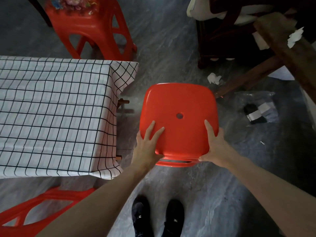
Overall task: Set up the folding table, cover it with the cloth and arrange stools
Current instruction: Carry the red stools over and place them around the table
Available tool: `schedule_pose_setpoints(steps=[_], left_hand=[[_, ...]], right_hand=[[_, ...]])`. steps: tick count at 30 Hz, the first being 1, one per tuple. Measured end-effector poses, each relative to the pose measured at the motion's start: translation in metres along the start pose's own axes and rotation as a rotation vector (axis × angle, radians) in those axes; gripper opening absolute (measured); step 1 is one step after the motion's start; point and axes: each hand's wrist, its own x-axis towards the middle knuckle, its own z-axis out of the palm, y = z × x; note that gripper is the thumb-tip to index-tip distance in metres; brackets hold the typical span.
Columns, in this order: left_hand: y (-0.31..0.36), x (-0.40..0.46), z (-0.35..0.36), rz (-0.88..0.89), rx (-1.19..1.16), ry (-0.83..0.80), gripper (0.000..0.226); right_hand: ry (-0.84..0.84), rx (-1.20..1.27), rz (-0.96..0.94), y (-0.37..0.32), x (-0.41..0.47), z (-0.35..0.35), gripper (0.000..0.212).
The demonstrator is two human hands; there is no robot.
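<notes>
The stool (178, 106) should go down level beside the short end of the cloth-covered counter (51, 106), legs clear of the hanging cloth. It sits between both hands: the left hand (148, 144) and the right hand (214, 145) each grip its near seat edge, fingers on top.

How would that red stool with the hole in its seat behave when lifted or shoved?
The red stool looks like glossy moulded plastic, so probably stiff and light for its size. That sheen suggests it may be slippery; both hands, left hand and right hand, clasp its near edge.
</notes>
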Motion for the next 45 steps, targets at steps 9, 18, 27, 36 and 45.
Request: schedule_pose_setpoints(steps=[9, 18, 27, 36, 45], left_hand=[[0.007, 0.004, -0.002, -0.022, 0.024, -0.02, 0.099], [0.008, 0.006, -0.033, 0.031, 0.209, -0.108, 0.081], [0.014, -0.053, -0.157, 0.132, 0.337, 0.074, 0.055], [-0.005, -0.168, -0.291, -0.106, 0.369, 0.208, 0.056], [-0.065, -0.321, -0.331, -0.395, 0.275, 0.352, 0.056]], right_hand=[[-0.036, -0.06, 0.067, -0.008, 0.001, -0.001, 0.146], [0.018, -0.168, 0.085, -0.048, -0.016, -0.027, 0.105], [0.13, -0.222, -0.236, -0.146, -0.085, -0.11, 0.088], [0.222, -0.267, -0.627, -0.295, -0.16, -0.166, 0.08], [0.048, -0.392, -0.848, -0.392, -0.24, -0.105, 0.081]])
